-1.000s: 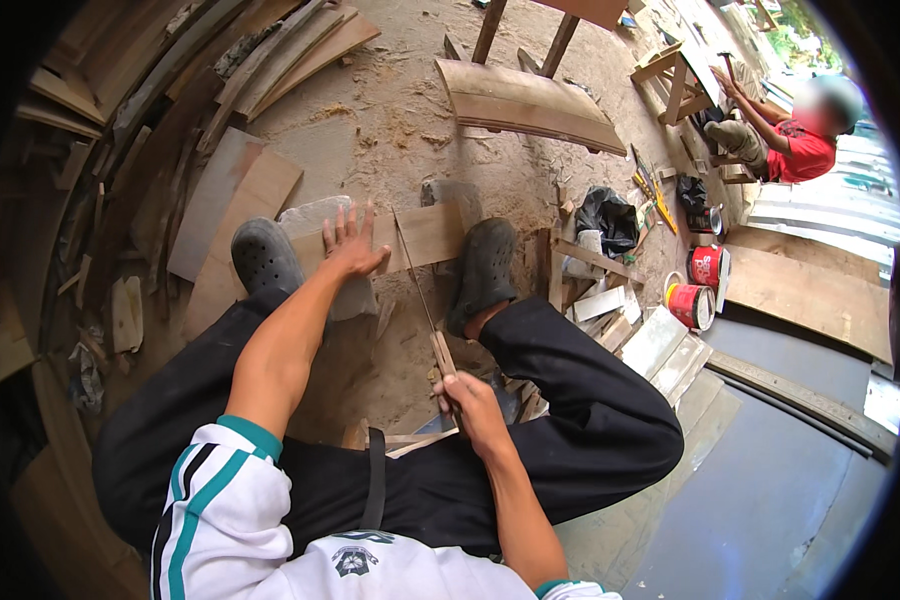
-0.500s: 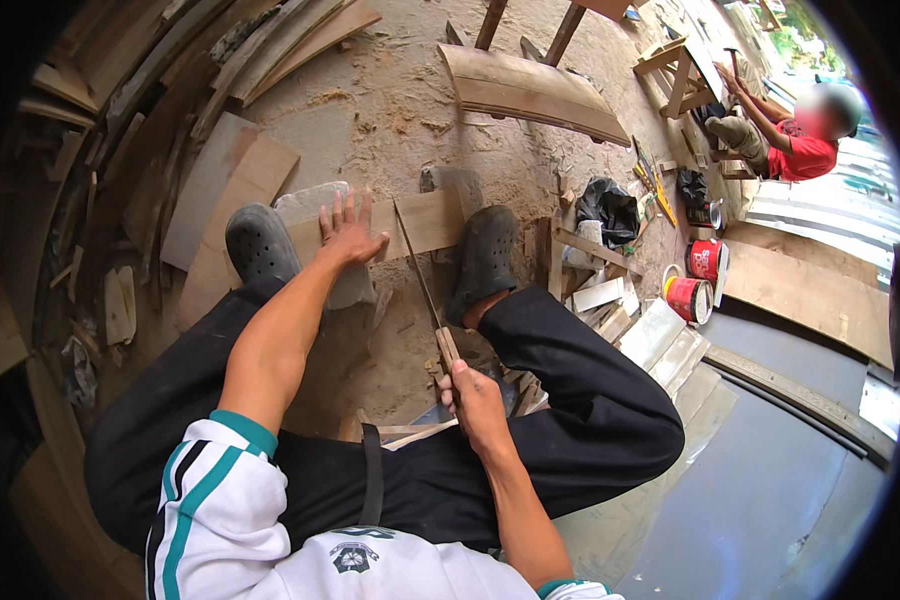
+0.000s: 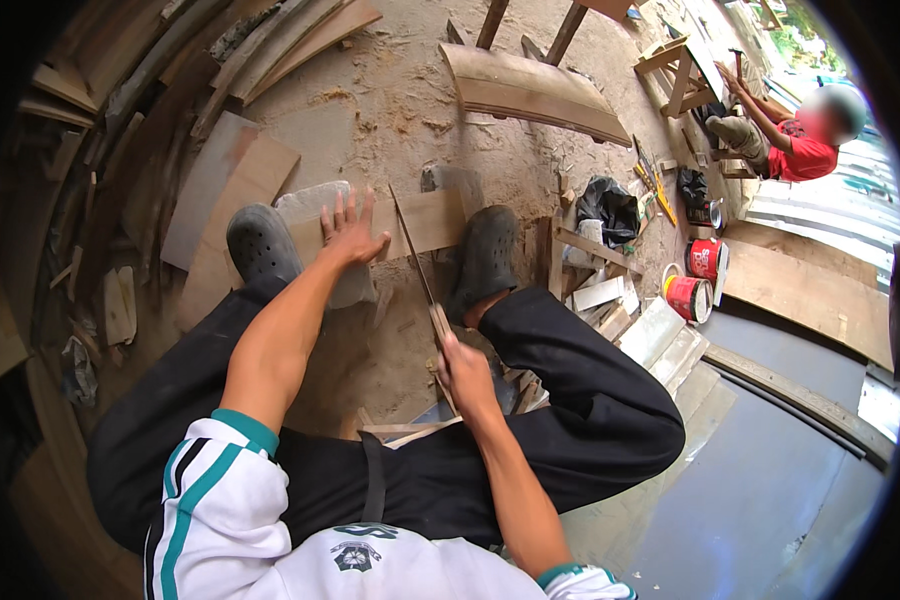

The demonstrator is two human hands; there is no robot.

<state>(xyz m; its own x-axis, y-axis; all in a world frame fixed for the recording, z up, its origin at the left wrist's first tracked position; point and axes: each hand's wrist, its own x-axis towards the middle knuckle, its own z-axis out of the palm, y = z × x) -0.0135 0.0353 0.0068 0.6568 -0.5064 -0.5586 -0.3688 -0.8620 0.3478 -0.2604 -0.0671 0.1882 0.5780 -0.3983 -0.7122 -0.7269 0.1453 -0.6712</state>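
In the head view, I had the left hand (image 3: 348,238) spread flat on the pale brown, rectangular wooden board (image 3: 438,221), which lay over a pale grey, rough block (image 3: 311,200) between two dark grey clogs (image 3: 487,258). The right hand (image 3: 466,378) was wrapped around the handle of the thin-bladed, wooden-handled handsaw (image 3: 412,243), its blade crossing the board near the left hand. I judged that a skipping blade could nick those fingers, and slack palm pressure could let the board slide and pinch the saw.
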